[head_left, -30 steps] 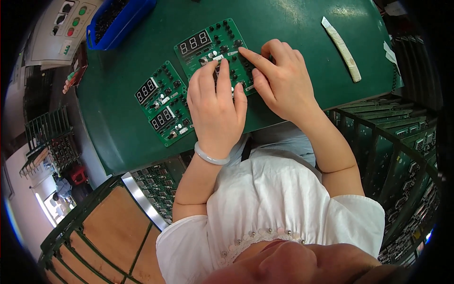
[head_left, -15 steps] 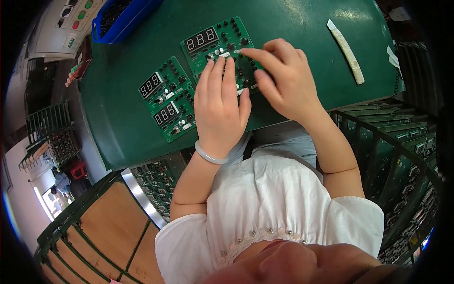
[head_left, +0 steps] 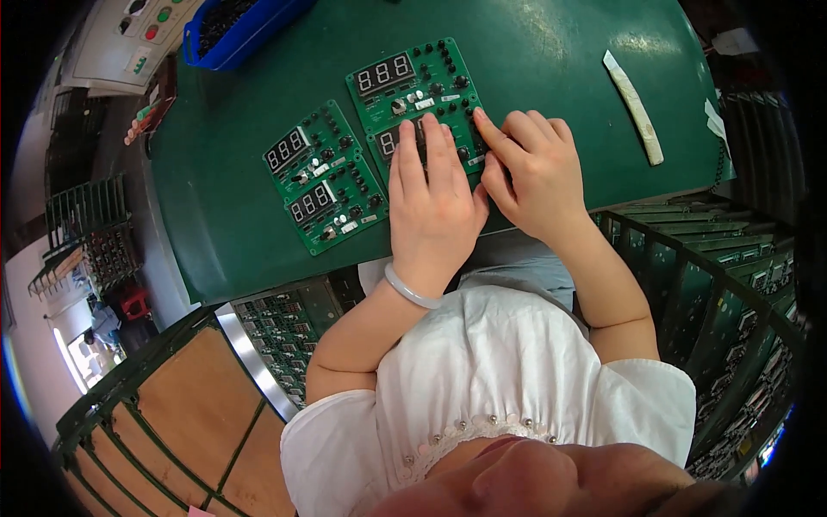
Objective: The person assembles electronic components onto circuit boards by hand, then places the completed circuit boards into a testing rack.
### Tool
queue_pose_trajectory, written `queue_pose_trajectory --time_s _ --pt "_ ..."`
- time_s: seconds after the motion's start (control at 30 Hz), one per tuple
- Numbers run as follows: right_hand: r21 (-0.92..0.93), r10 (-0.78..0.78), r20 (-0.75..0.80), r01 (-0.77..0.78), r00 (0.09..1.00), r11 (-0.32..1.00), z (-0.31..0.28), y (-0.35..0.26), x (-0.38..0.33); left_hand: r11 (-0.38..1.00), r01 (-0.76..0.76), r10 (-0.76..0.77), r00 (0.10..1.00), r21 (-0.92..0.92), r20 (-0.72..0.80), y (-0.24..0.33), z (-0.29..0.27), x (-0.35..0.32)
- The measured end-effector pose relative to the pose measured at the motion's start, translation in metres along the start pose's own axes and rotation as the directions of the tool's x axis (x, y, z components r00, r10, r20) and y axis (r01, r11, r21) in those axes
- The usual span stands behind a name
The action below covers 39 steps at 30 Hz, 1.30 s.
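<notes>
Two green circuit board panels lie flat on the green table, each carrying two three-digit displays, black buttons and small white parts. My left hand (head_left: 437, 202), with a pale bangle (head_left: 409, 289) at its wrist, rests its extended fingers on the lower half of the right circuit board panel (head_left: 396, 105) and hides part of that display. At the panel's right edge, my right hand (head_left: 538, 177) touches down with a stretched index finger; its thumb is lower down and the other fingers are bent. Neither hand holds anything visible. The left circuit board panel (head_left: 332, 140) lies beside them, untouched.
A tape-wrapped blade (head_left: 635, 112) lies on the table (head_left: 551, 77) at right. At the far left stand a blue bin (head_left: 207, 59) of small black parts and a control box (head_left: 108, 52) with buttons. Racks of boards (head_left: 715, 293) flank the table's near right edge.
Both hands have shifted: the left slid right and nearer, baring the right panel's upper half, and the right index finger moved from the panel's middle to its right edge.
</notes>
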State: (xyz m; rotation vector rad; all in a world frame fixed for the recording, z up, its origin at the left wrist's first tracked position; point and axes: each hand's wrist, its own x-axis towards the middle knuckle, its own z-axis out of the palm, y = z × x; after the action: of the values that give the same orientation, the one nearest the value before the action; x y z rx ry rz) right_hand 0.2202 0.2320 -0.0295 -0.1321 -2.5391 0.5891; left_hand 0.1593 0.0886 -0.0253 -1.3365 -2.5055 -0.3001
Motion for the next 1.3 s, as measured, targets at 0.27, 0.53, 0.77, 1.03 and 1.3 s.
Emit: queue_pose_trajectory --time_s 0.27,0.53,0.77,1.03,1.3 --pt "-0.001 0.0 0.027 0.0 1.0 1.0 -0.001 -0.002 -0.002 0.982 0.013 -0.013 1.0 -0.187 0.002 -0.014 -0.027 -0.012" --pt "-0.04 -0.013 -0.025 0.012 1.0 0.999 -0.001 -0.002 -0.005 0.97 0.201 -0.219 0.967 -0.136 -0.127 -0.069 -0.043 -0.082" --pt "0.145 0.037 0.025 -0.041 0.999 0.989 -0.001 -0.002 0.01 0.935 0.307 -0.312 0.95 -0.178 -0.001 -0.119 -0.043 -0.118" --pt "-0.097 -0.025 0.194 0.044 0.981 0.994 0.057 0.014 0.082 0.974 0.143 -0.147 0.989 -0.177 -0.01 -0.151 -0.027 -0.084" --pt "-0.067 -0.162 0.199 0.179 0.966 0.982 0.052 0.0 0.071 0.988 0.057 -0.073 0.991 -0.141 -0.11 -0.148 -0.022 -0.081"
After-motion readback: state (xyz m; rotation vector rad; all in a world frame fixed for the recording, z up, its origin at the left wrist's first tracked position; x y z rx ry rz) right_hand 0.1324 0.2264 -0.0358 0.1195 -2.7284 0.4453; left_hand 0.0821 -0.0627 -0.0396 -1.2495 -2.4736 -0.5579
